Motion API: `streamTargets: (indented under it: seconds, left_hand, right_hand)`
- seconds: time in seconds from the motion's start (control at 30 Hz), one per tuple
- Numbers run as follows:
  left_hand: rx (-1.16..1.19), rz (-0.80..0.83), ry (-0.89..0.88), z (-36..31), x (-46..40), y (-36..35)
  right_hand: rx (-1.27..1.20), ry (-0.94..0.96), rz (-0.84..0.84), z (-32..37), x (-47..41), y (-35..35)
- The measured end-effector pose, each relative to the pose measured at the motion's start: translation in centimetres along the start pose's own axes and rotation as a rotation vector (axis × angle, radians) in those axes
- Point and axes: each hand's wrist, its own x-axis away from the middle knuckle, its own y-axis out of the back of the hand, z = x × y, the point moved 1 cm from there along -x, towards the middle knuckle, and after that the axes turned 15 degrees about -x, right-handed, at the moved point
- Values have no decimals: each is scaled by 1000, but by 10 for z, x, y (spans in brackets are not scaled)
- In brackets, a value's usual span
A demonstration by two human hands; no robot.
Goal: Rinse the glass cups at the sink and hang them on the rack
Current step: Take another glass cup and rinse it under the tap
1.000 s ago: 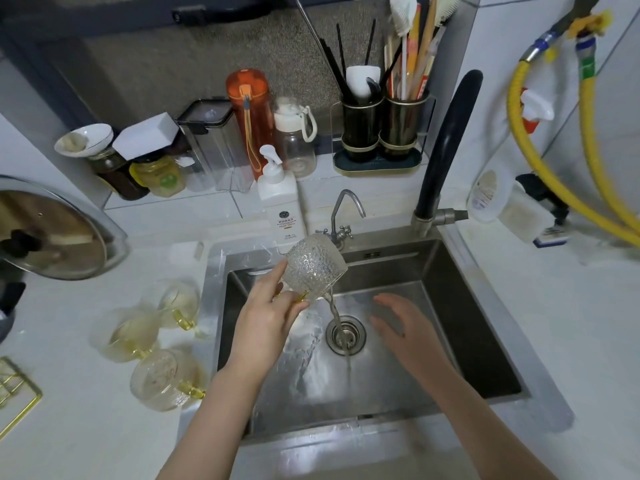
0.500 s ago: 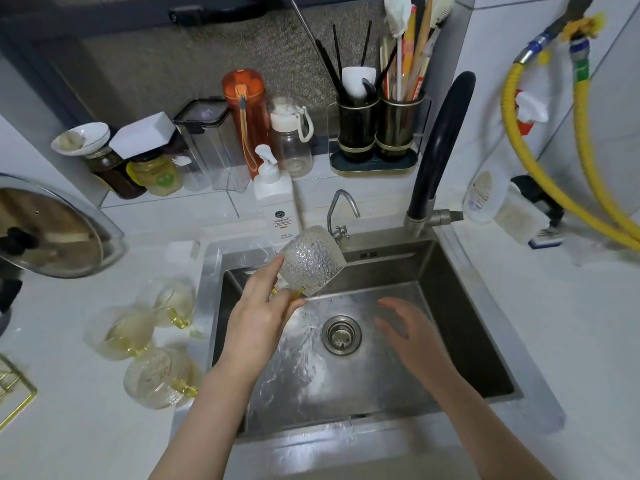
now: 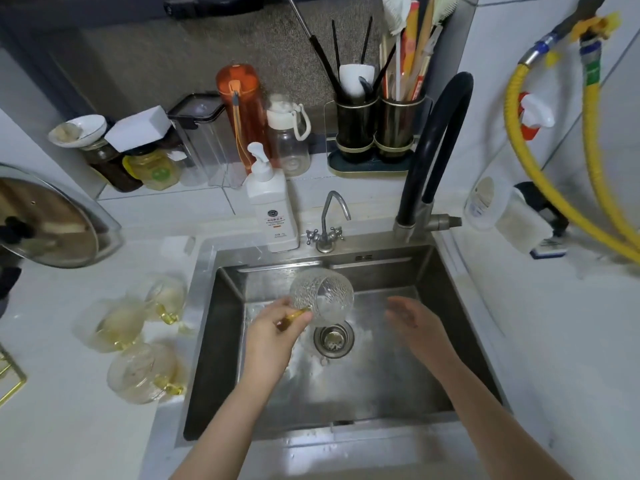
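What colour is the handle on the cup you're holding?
Golden yellow handle on the clear bumpy cup, seen in the head view.

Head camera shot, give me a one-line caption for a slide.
Left hand tilts a textured glass cup over the steel sink; right hand hovers open, three cups wait on the counter.

Left hand (image 3: 273, 336) holds a textured glass cup (image 3: 322, 295) over the sink (image 3: 221, 341); right hand (image 3: 417, 323) empty

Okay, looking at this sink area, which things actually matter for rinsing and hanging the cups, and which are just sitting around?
Part of the job:
- left hand holding the textured glass cup
- right hand, empty
- sink
- three cups on the counter
- gold rack

Just lying about:
- soap dispenser
- orange bottle
- utensil holder
- pot lid
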Motion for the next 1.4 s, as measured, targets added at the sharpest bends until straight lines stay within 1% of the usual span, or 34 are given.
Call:
streamTargets:
  seconds: [0.07, 0.2, 0.27, 0.33, 0.4, 0.47, 0.5, 0.6, 0.67, 0.73, 0.87, 1.1, 1.17, 1.23, 1.3, 1.33, 1.4]
  left_hand:
    - [196, 71, 146, -5, 0, -15]
    - [558, 152, 387, -24, -8, -43]
    - [646, 194, 456, -38, -12, -53]
    - [689, 222, 476, -52, -17, -61]
    - [708, 231, 477, -62, -22, -70]
    - [708, 233, 470, -70, -28, -77]
    - [708, 233, 467, -73, -30, -80]
    - [707, 223, 469, -81, -34, -84]
    - [722, 223, 458, -85, -35, -85]
    - [727, 220, 451, -87, -35, -84]
    - [707, 214, 454, -88, -38, -87]
    - [663, 223, 473, -84, -42, -93]
    - [672, 219, 479, -83, -42, -93]
    - [678, 222, 491, -80, -42, -92]
    - [658, 224, 504, -74, -43, -89]
    - [641, 222, 507, -70, -43, -88]
    - [602, 223, 511, -62, -44, -85]
  right_hand:
    - [14, -62, -14, -10, -19, 15]
    - [4, -139, -80, -18, -61, 50]
    - [-20, -161, -134, -18, -85, 68]
    - [-84, -175, -194, -15, -108, 86]
    - [-145, -172, -242, -10, -129, 102]
    - [-143, -158, -258, -7, -148, 112]
    - [-114, -153, -271, -7, -155, 117]
    - [-31, -49, -268, -10, -181, 123]
    - [40, -56, -236, -12, -192, 124]
    - [95, -35, -263, -19, -202, 128]
    - [8, -52, -320, -25, -205, 132]
    - [15, -56, -309, -35, -206, 131]
    - [-64, -61, -311, -25, -187, 123]
    - [-136, -69, -266, -11, -155, 109]
    - [-200, -50, -126, 0, -117, 91]
    - [-256, -68, -8, 5, -97, 82]
    - [-338, -112, 293, 9, -65, 64]
